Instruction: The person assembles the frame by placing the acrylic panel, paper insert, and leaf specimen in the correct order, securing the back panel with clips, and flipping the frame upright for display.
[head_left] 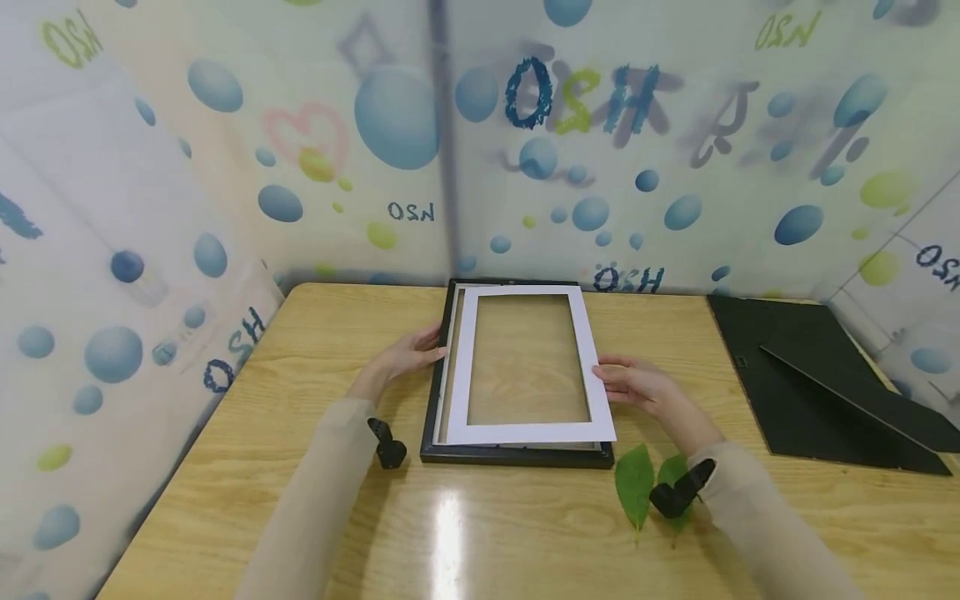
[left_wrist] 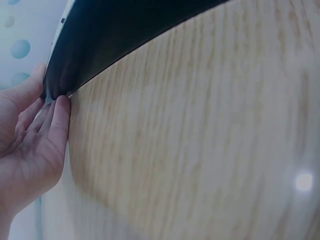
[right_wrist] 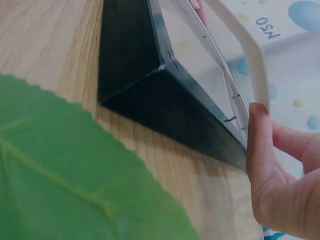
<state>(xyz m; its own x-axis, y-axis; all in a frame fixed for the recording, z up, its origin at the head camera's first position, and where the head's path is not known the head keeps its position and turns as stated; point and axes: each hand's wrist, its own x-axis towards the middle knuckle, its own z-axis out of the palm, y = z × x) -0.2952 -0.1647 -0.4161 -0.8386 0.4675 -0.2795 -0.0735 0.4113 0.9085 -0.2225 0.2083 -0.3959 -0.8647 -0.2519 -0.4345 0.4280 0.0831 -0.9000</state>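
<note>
A black picture frame (head_left: pixel 517 456) lies on the wooden table, its inner side up. Above it is a white rectangular mat (head_left: pixel 532 432) with a large cut-out, slightly off to the right and overlapping the frame's right side. My right hand (head_left: pixel 637 385) pinches the mat's right edge between thumb and fingers; the right wrist view shows this mat edge (right_wrist: pixel 255 65) raised above the frame (right_wrist: pixel 150 105). At the frame's left side, my left hand (head_left: pixel 408 352) touches the outer edge with fairly straight fingers (left_wrist: pixel 59 122), the thumb near the top rim.
Two green leaves, one (head_left: pixel 635 486) whole in view and another (head_left: pixel 672 475) partly behind the right wrist's camera, lie near the frame's lower right corner. A black backing board (head_left: pixel 787 383) with its stand leg (head_left: pixel 862 392) raised lies at the right. A patterned curtain (head_left: pixel 510 192) hangs behind the table.
</note>
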